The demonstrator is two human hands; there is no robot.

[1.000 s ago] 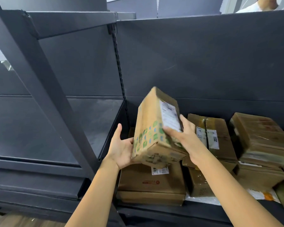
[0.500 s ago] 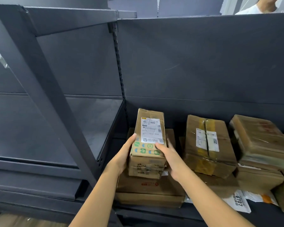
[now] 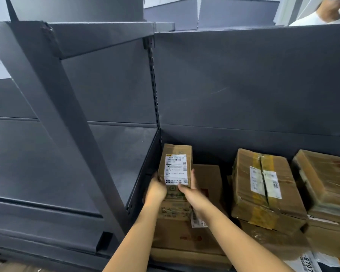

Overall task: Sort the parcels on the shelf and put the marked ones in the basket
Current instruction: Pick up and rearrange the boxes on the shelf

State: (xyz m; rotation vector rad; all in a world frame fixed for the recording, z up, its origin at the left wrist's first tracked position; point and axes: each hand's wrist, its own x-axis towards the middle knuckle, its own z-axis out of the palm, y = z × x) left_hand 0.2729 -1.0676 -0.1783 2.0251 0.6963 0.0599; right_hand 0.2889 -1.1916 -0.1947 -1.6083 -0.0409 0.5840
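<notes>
- Head view: a narrow brown cardboard parcel (image 3: 176,169) with a white printed shipping label on top lies lengthwise on a wide flat brown cardboard box (image 3: 186,232), at the left end of the dark grey metal shelf (image 3: 243,95).
- The left hand (image 3: 155,190) is curled round the parcel's near left edge, fingers closed against its side.
- The right hand (image 3: 190,190) clasps the near right edge, thumb on top at the label's lower corner, fingers along the side.
- Just to the right, apart from the held parcel, a bulky brown box bound with yellow tape (image 3: 263,189) carries two white labels and rests on other cartons.
- Further right stands a stack of tape-wrapped brown boxes (image 3: 326,185).
- A white mailer bag with black digits (image 3: 306,263) lies at the lower right.
- No basket is in view.
</notes>
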